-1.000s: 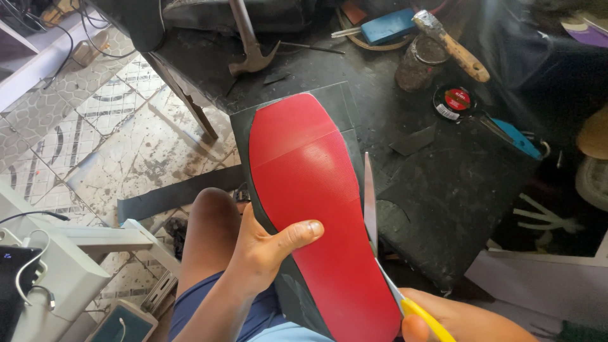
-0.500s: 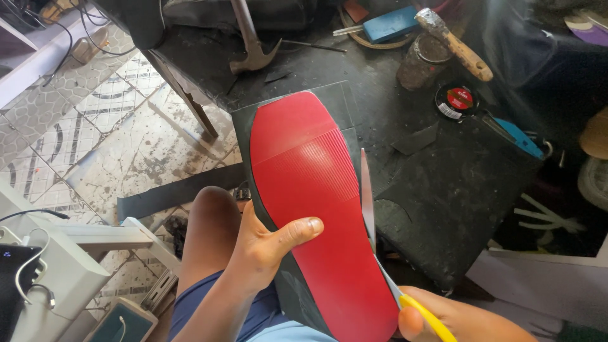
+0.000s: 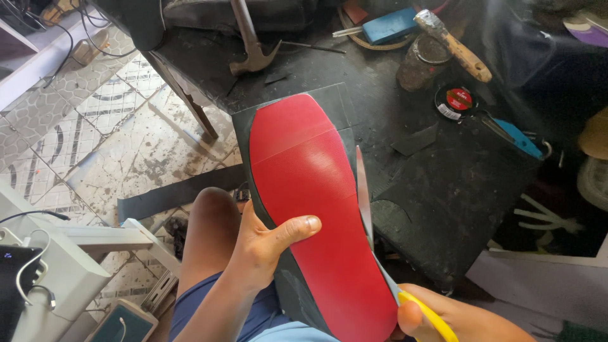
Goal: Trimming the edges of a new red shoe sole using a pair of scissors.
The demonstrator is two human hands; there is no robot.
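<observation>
My left hand (image 3: 269, 244) grips a red ribbed shoe sole (image 3: 310, 190) by its left edge, thumb lying across the red face. The sole is stuck on a larger black rubber sheet (image 3: 339, 101) that shows around its rim. My right hand (image 3: 443, 320), at the bottom right, holds yellow-handled scissors (image 3: 366, 202). Their blades run up along the sole's right edge, at the black margin. The sole is held above my knee, tilted away from me.
A black worktable (image 3: 443, 177) stands ahead with a claw hammer (image 3: 250, 44), a wooden-handled hammer (image 3: 453, 44), a jar (image 3: 421, 63), a round red-lidded tin (image 3: 457, 101), a blue block (image 3: 389, 25) and rubber scraps. Tiled floor (image 3: 114, 139) lies left, a white machine (image 3: 57, 266) at lower left.
The scissor blades have crept slightly further up along the sole's right edge. My left hand keeps its grip and the sole stays nearly still.
</observation>
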